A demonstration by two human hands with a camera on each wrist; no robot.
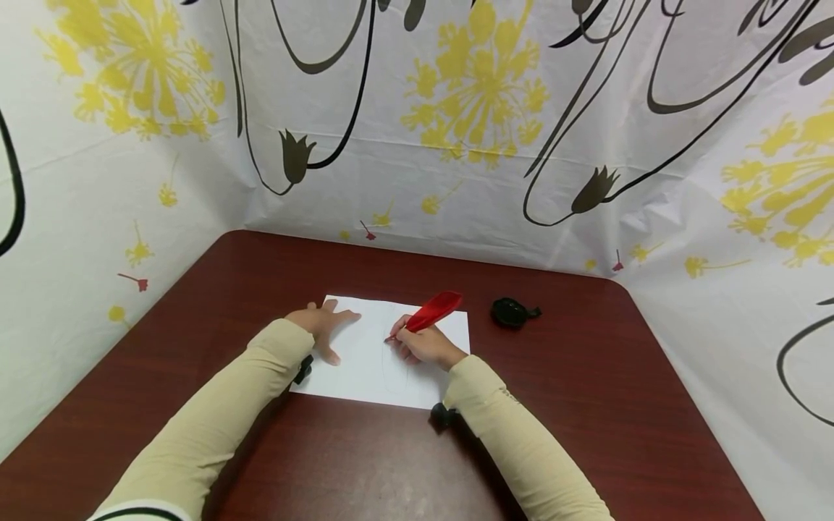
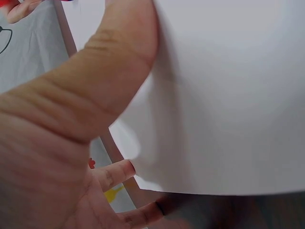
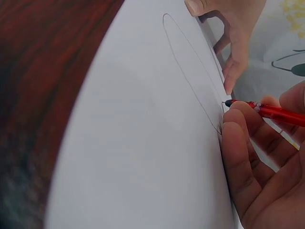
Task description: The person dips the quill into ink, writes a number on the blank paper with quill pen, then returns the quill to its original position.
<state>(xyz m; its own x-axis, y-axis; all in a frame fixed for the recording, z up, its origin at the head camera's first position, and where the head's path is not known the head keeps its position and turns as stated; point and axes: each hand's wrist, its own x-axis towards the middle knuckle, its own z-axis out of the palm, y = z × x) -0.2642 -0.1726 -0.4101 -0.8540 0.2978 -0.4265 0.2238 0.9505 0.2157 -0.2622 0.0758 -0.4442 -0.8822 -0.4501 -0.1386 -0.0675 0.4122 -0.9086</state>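
Observation:
A red feather pen (image 1: 438, 310) is pinched in my right hand (image 1: 426, 344), its tip at the white paper (image 1: 365, 376). In the right wrist view the pen's red barrel (image 3: 281, 113) ends in a dark tip close to the sheet. A thin, long rounded outline (image 3: 183, 67) is drawn on the paper. My left hand (image 1: 323, 325) rests on the paper's left part, fingers and thumb spread. In the left wrist view its thumb (image 2: 126, 43) lies on the white sheet (image 2: 228, 105).
On the dark red table (image 1: 586, 376) a small dark green dish with a short handle (image 1: 511, 312) stands right of the paper. Black wrist cameras (image 1: 441, 416) sit under the sleeves. A patterned white sheet (image 1: 391, 181) hangs behind the table.

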